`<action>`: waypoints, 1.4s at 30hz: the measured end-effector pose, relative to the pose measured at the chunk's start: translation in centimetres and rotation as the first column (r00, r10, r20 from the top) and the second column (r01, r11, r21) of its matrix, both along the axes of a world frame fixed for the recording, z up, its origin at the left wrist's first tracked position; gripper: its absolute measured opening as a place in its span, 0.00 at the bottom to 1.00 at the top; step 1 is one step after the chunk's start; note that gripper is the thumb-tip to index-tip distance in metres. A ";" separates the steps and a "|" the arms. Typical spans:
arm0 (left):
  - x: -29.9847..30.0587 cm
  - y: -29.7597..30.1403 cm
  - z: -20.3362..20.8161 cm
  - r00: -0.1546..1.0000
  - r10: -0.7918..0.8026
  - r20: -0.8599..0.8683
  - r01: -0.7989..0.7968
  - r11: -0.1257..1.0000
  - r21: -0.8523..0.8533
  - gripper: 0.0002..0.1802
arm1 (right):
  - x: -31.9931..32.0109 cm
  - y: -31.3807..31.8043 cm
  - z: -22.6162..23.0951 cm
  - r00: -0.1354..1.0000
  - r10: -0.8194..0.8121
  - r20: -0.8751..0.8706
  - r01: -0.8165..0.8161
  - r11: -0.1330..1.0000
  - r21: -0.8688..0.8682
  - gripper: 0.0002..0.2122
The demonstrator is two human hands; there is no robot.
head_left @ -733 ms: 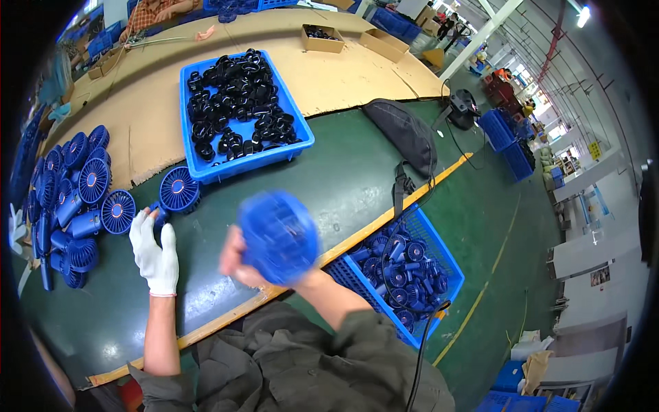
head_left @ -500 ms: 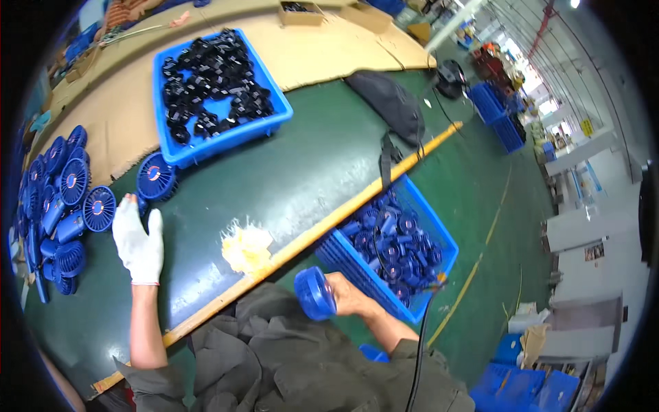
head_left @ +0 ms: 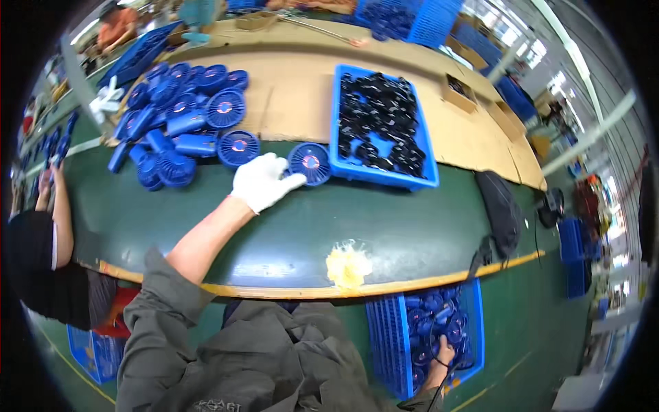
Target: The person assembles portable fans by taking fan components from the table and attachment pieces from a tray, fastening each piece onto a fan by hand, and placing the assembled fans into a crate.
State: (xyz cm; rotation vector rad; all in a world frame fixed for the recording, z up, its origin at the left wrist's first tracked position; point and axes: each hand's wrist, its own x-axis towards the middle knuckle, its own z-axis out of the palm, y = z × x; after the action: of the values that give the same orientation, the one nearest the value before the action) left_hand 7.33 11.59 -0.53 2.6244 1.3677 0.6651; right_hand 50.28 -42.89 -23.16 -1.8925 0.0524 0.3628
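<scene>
At a green table (head_left: 295, 226), a blue fan (head_left: 313, 162) is touched by the spread left hand (head_left: 263, 182), crated fans (head_left: 431, 307) by the right hand (head_left: 443, 355) (grip unclear)

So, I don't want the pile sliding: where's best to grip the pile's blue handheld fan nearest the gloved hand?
Probably by the rim of its round head, coming from the right, on the gloved left hand's side. The head, grille up, juts from the pile there, while its handle points left among other fans.
</scene>
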 end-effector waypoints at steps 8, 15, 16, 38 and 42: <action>-2.7 -3.8 1.7 0.964 -0.204 -0.169 0.226 0.966 0.122 0.21 | -11.5 12.6 2.5 0.594 0.680 -0.430 -0.774 0.629 -0.075 0.11; -1.0 -6.2 1.3 0.960 -0.277 -0.027 0.278 0.953 0.118 0.25 | -21.9 23.3 21.7 -0.165 0.985 -0.042 -0.985 -0.162 0.067 0.07; -0.6 -6.5 1.2 0.971 -0.240 -0.018 0.240 0.965 0.107 0.25 | -21.9 25.0 23.9 -0.184 0.976 0.115 -0.983 -0.185 -0.001 0.07; -2.3 -7.0 0.3 0.978 -0.161 0.132 0.160 0.987 0.021 0.23 | -17.6 59.4 25.4 -0.166 0.777 0.607 -0.542 0.442 -0.714 0.10; -1.8 -6.9 0.1 0.969 -0.190 0.156 0.183 0.981 0.057 0.22 | -15.7 59.9 25.1 0.151 0.748 0.646 -0.822 0.459 -0.339 0.14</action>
State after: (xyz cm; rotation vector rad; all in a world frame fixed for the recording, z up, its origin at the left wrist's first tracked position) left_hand 5.50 4.67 -0.40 2.6212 1.0582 0.8650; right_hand 34.62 16.96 1.99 -1.6630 -1.6036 0.2414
